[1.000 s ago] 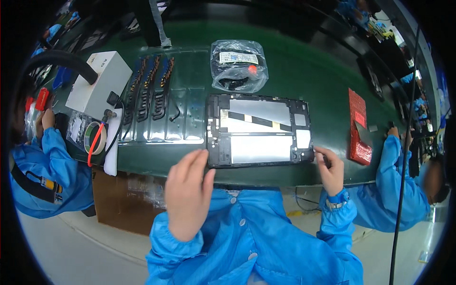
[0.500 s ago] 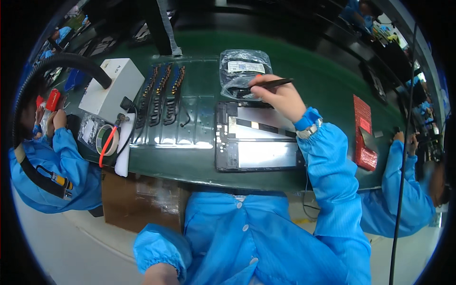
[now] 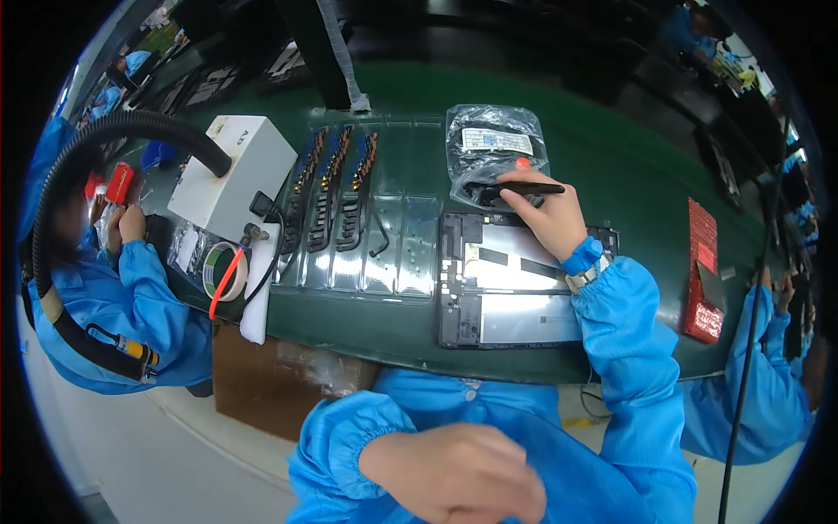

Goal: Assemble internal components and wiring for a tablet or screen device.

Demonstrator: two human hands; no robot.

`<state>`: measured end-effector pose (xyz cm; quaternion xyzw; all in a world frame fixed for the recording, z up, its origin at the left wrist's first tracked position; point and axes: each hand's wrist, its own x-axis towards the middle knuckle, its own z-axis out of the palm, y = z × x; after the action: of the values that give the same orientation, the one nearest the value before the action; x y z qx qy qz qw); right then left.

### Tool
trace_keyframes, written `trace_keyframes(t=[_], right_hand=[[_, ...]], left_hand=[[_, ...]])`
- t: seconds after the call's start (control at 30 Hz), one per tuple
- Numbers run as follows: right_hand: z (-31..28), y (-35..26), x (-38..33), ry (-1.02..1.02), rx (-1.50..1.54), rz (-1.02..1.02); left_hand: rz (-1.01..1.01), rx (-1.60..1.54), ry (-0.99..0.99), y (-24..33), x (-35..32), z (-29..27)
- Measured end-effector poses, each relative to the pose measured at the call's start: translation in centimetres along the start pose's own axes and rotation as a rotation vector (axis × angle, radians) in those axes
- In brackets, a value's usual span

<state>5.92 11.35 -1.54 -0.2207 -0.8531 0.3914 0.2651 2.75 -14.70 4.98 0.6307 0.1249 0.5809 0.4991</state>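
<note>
My right hand (image 3: 552,220) is closed around dark, slender tweezers (image 3: 534,188), over the near edge of a clear plastic bag (image 3: 524,118) that has a white label and dark parts inside. Below that hand lies an opened tablet (image 3: 460,327), its silver battery areas and dark frame showing; the wrist and sleeve cover part of its right side. My left hand (image 3: 458,472) is in front of my body, off the table. Its fingers look bent but are smeared by motion, so I cannot make out whether they hold anything.
A clear tray (image 3: 410,236) carries rows of dark flex cables (image 3: 327,188). Further left stand a white box (image 3: 236,170) with a black hose, a tape roll (image 3: 215,271) and white foam (image 3: 255,306). Red bubble wrap (image 3: 703,253) lies right. Co-workers sit on both sides.
My left hand has come up and to the right from the lower edge. The right hand still holds the tweezers, now lower over the bag's near edge. The whole view has shifted.
</note>
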Motion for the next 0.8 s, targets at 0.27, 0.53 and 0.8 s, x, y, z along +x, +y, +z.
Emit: trace_keyframes(t=[0.27,0.53,0.8], right_hand=[[0.1,0.1,0.3,0.048,-0.078,0.012],[0.3,0.4,0.3,0.027,-0.086,0.015],[0.2,0.1,0.3,0.023,-0.110,0.025]], left_hand=[[0.368,-0.449,0.221,0.4,1.7,-1.0],[0.341,-0.476,0.229,0.2,0.8,-1.1],[0.338,-0.483,0.195,0.1,0.4,-1.0]])
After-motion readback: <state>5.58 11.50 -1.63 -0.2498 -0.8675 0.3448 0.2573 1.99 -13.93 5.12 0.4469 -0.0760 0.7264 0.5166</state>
